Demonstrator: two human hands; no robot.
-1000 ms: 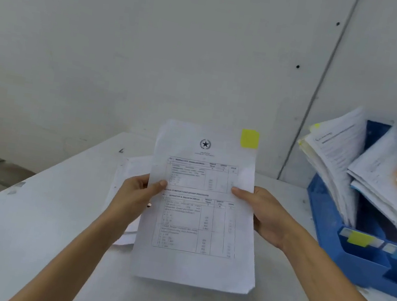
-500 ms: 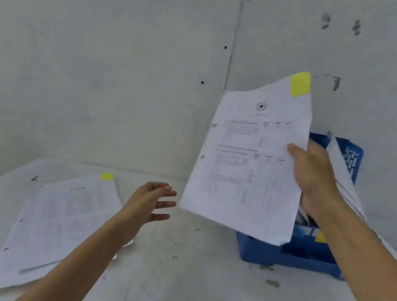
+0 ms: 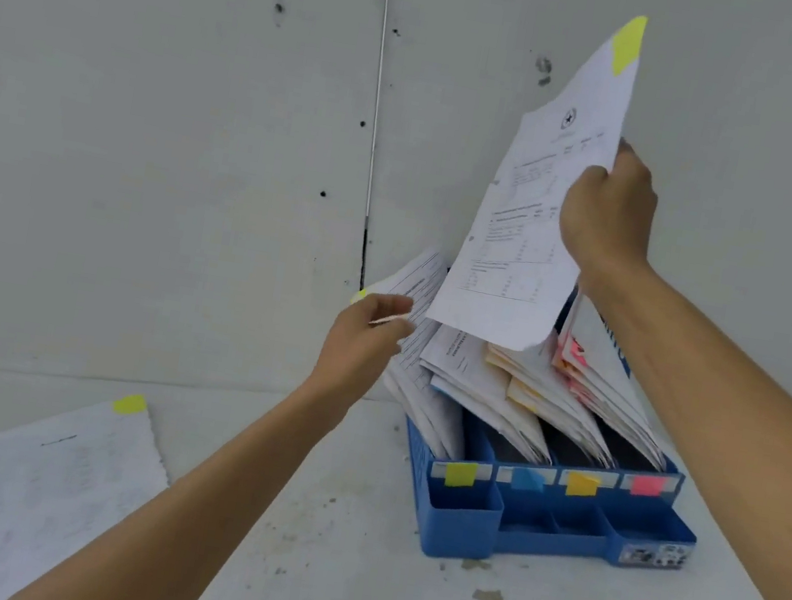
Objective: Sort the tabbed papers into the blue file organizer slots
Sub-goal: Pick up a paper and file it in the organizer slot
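Nearest, a pile [image 3: 31,491] is lying unsorted on the tabletop [image 3: 340,576]. The organizer [image 3: 460,533] is filling up. The left grip [image 3: 361,341] is pinching back its filed papers [image 3: 429,372], and the right grip [image 3: 604,213] is pinching the yellow-tabbed sheet [image 3: 521,247] above the slots.

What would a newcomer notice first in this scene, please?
The right hand holds a yellow-tabbed sheet high above the blue file organizer, right of centre. The left hand grips filed papers in the leftmost slot, behind the yellow label. More yellow-tabbed papers lie on the table, lower left.
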